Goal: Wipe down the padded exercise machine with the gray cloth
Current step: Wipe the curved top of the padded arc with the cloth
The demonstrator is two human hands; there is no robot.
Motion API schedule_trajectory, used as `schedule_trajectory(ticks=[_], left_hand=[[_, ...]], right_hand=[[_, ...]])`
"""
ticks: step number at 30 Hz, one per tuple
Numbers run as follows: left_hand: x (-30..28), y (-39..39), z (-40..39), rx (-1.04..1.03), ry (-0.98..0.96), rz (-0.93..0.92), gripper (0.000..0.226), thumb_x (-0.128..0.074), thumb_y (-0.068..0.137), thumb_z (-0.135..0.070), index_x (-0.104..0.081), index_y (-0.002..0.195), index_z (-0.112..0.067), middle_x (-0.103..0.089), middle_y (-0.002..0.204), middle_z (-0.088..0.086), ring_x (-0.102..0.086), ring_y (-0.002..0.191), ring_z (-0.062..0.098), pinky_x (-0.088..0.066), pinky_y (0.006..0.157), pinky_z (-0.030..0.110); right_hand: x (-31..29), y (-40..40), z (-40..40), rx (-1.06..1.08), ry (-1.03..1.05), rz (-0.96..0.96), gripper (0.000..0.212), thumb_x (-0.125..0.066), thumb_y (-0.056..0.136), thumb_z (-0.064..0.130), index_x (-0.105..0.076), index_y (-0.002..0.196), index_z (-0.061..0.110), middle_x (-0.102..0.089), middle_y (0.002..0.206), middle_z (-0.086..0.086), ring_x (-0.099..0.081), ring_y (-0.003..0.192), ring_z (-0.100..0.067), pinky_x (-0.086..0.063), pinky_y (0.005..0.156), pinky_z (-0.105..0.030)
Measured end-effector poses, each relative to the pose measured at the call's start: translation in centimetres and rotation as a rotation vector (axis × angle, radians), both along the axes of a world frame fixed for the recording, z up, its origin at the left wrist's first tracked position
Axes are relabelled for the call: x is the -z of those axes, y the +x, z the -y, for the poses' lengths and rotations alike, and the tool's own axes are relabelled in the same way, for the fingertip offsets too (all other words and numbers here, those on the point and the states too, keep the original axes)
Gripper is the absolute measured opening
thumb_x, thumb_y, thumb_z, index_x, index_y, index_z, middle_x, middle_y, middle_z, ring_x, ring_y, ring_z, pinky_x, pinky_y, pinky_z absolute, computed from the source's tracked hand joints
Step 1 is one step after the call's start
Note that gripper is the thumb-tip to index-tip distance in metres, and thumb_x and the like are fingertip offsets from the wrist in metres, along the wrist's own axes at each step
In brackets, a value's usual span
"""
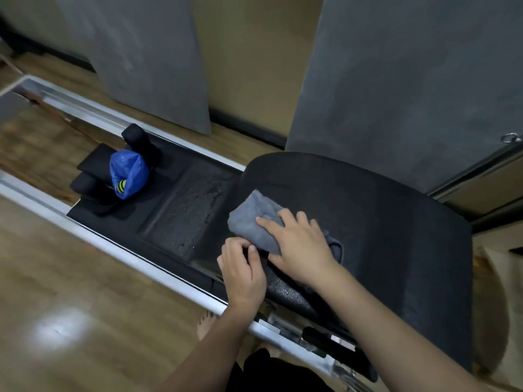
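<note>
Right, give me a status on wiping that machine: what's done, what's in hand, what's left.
Done, it seems: the flat black pad shows wet streaks and droplets, so it has likely been wiped. In hand: the right hand presses the gray cloth onto the large curved pad, while the left hand grips that pad's near edge. Left: most of the curved pad looks dry, and the far headrest end under the blue bag.

I can read no words, numbers, brand names or signs anywhere here. The nearest thing to a marking is the yellow-and-black striped patch [121, 187] on the blue plastic bag [128, 174] at the far end of the machine's black pad [382, 222], and it carries no legible letters.
</note>
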State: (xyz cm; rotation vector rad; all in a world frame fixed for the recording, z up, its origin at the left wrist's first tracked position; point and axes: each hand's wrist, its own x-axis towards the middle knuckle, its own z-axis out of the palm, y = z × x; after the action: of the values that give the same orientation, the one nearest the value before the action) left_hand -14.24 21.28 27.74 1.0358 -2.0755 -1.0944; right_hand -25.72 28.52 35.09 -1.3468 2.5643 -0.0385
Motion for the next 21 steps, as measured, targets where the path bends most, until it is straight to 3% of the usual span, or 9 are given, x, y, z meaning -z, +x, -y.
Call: schedule_trajectory(ticks=[4, 8, 11, 17, 21], left_hand=[[0.1, 0.1, 0.3, -0.094, 0.043, 0.007, 0.007, -0.043, 0.094, -0.030, -0.046, 0.093, -0.025, -0.052, 0.096, -0.007, -0.049, 0.092, 0.017, -0.027, 0.087, 0.030], [-0.2, 0.3, 1.0, -0.343, 0.349, 0.009, 0.007, -0.045, 0.099, -0.028, -0.050, 0.097, -0.023, -0.051, 0.102, -0.011, -0.048, 0.105, 0.016, -0.029, 0.106, 0.042], [-0.2, -0.2, 1.8, -0.391, 0.394, 0.017, 0.008, -0.050, 0.099, -0.022, -0.052, 0.106, -0.019, -0.053, 0.113, -0.004, -0.048, 0.116, 0.021, -0.022, 0.108, 0.039], [0.0, -1.3, 3.2, -0.467, 0.415, 0.071, 0.015, -0.048, 0.100, -0.021, -0.056, 0.110, -0.015, -0.055, 0.112, -0.004, -0.051, 0.119, 0.024, -0.025, 0.112, 0.045], [1.0, -1.2, 3.7, -0.547, 0.454, 0.013, 0.012, -0.042, 0.099, -0.029, -0.052, 0.100, -0.024, -0.059, 0.108, -0.004, -0.056, 0.112, 0.028, -0.033, 0.110, 0.050]], right_hand=[[-0.7, -5.6, 1.1, 0.064, 0.055, -0.068, 0.071, -0.059, 0.084, 0.046, -0.032, 0.150, 0.042, -0.041, 0.135, -0.004, -0.045, 0.113, -0.034, -0.041, 0.093, -0.048], [-0.8, -13.3, 2.5, 0.277, 0.088, -0.123, 0.068, -0.059, 0.089, 0.042, -0.031, 0.150, 0.040, -0.038, 0.138, -0.009, -0.043, 0.117, -0.040, -0.041, 0.097, -0.053], [-1.0, -15.2, 3.6, 0.390, 0.116, -0.128, 0.066, -0.057, 0.091, 0.039, -0.030, 0.151, 0.037, -0.035, 0.140, -0.011, -0.040, 0.119, -0.042, -0.038, 0.096, -0.056], [-0.5, -6.3, 4.5, 0.044, 0.170, -0.226, 0.072, -0.060, 0.083, 0.047, -0.032, 0.149, 0.036, -0.038, 0.139, -0.010, -0.042, 0.113, -0.037, -0.043, 0.090, -0.052], [-0.4, 1.0, 4.0, -0.172, 0.212, -0.107, 0.077, -0.059, 0.081, 0.051, -0.029, 0.151, 0.037, -0.039, 0.141, -0.008, -0.043, 0.115, -0.036, -0.040, 0.091, -0.051]])
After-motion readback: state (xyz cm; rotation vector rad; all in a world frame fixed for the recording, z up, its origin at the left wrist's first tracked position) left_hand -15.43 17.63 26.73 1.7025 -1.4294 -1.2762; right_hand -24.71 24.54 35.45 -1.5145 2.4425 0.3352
